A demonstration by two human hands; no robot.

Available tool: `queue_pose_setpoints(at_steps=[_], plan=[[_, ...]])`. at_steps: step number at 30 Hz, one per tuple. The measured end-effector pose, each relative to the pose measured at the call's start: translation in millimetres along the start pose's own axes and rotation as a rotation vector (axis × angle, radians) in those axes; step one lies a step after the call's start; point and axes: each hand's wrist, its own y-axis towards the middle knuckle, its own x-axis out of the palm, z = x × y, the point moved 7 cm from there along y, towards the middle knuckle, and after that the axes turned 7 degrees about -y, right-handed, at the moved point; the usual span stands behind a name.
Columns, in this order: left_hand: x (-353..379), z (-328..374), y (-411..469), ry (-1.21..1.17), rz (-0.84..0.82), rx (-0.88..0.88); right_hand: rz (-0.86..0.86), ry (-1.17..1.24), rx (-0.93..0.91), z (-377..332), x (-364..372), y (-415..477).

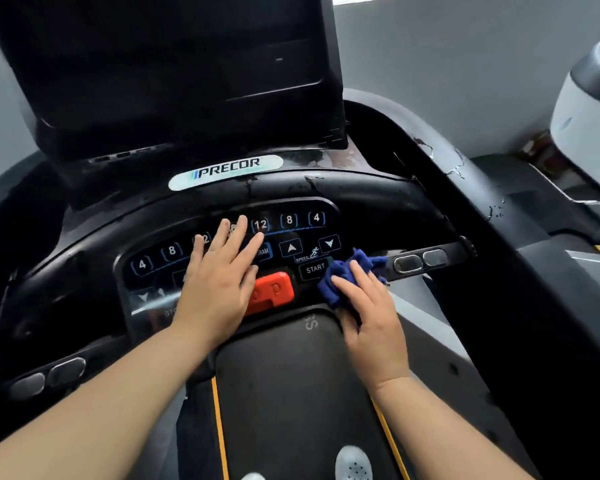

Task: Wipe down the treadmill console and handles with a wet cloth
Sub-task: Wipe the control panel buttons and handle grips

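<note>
The black treadmill console curves across the middle, with numbered keys, arrow keys, a START key and a red stop button. My left hand lies flat on the keypad with straight fingers, partly covering the stop button's left end. My right hand holds a bunched dark blue cloth against the console's lower right edge, just right of START. The right handle with its two metal sensor pads runs out beside the cloth. The left handle with similar pads lies at the lower left.
A dark screen rises above the PRECOR badge. The treadmill belt with orange side lines runs below, with a grey shoe on it. A neighbouring machine stands at the right against a grey wall.
</note>
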Motion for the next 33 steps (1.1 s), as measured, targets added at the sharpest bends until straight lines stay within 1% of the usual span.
queue_pose_setpoints(at_steps=[2, 5, 7, 8, 9, 10, 12, 14, 16, 19, 20, 21, 23, 24, 25, 27, 29, 30, 32, 33], plan=[[2, -2, -4, 0.009, -0.017, 0.021, -0.016, 0.043, 0.083, 4, -5, 16], [1, 0, -3, 0.054, -0.006, 0.042, -0.030, 0.157, 0.347, 7, -10, 80], [2, 2, -3, 0.085, -0.007, 0.049, -0.143, 0.184, 0.528, 15, 0, 108], [3, 3, -3, 0.092, -0.005, 0.050, -0.167, 0.168, 0.549, 17, 3, 110], [4, 3, -4, 0.098, -0.004, 0.053, -0.159, 0.130, 0.530, 17, 3, 104], [4, 2, -5, 0.106, -0.004, 0.057, -0.114, 0.107, 0.496, 15, -1, 91], [4, 1, -5, 0.121, -0.002, 0.060, 0.051, 0.105, 0.395, 5, -12, 59], [3, 2, -5, 0.117, -0.011, 0.071, 0.154, 0.009, 0.277, -8, -13, 32], [2, 3, -4, 0.083, -0.044, 0.072, 0.175, -0.071, 0.233, -20, 3, 3], [-6, 1, -10, 0.061, -0.077, 0.135, 0.107, -0.052, 0.180, -39, 25, -23], [-10, -3, -13, 0.079, -0.079, 0.172, 0.127, -0.019, 0.193, -38, 21, -16], [-14, -9, -17, 0.097, -0.079, 0.201, 0.165, 0.015, 0.251, -33, 15, -4], [-22, -26, -28, 0.125, -0.078, 0.211, 0.251, 0.024, 0.428, -19, -4, 28], [-27, -35, -33, 0.136, -0.072, 0.188, 0.274, 0.006, 0.503, -15, -10, 42], [-33, -44, -38, 0.151, -0.056, 0.156, 0.275, -0.017, 0.545, -16, -11, 54], [-41, -64, -47, 0.168, -0.031, 0.070, 0.248, -0.061, 0.527, -35, 1, 61], [-43, -80, -53, 0.135, -0.037, -0.001, 0.208, -0.086, 0.377, -68, 22, 46], [-44, -84, -55, 0.122, -0.044, -0.002, 0.177, -0.089, 0.290, -81, 30, 35], [-45, -86, -56, 0.116, -0.059, 0.012, 0.093, -0.102, 0.161, -86, 32, 31], [-46, -87, -55, 0.112, -0.061, 0.015, 0.064, -0.106, 0.148, -79, 27, 40]])
